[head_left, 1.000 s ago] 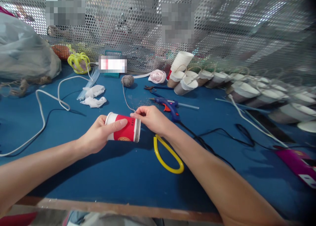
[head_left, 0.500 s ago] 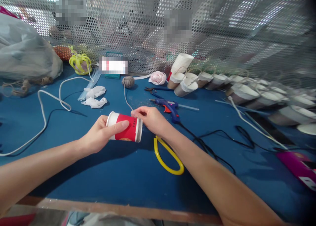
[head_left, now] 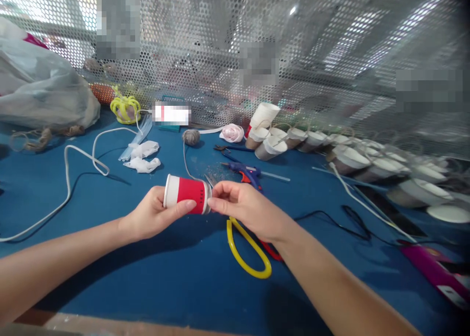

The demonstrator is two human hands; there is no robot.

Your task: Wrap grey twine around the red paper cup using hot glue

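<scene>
My left hand (head_left: 154, 211) is wrapped round a red and white paper cup (head_left: 189, 195), tipped on its side, its thumb along the red band. At the cup's right end, my right hand (head_left: 238, 204) pinches grey yarn against the edge; the fingertips partly hide the strand. That yarn runs back to a grey yarn ball (head_left: 191, 137) on the table. Below my right wrist lie scissors with a yellow handle loop (head_left: 249, 257) and a red one, partly covered by the wrist.
Behind my right hand lie a blue glue gun (head_left: 242, 171) with a glue stick and pliers (head_left: 235, 150). Several wrapped cups (head_left: 271, 147) line the back right. White scraps (head_left: 142, 164) and a white cable (head_left: 68, 179) lie left. A perforated metal screen (head_left: 213, 57) stands behind.
My right hand has moved from the cup's upper edge down round its right end, drawing the yarn along. The cup sits slightly lower in view, and the camera view has shifted.
</scene>
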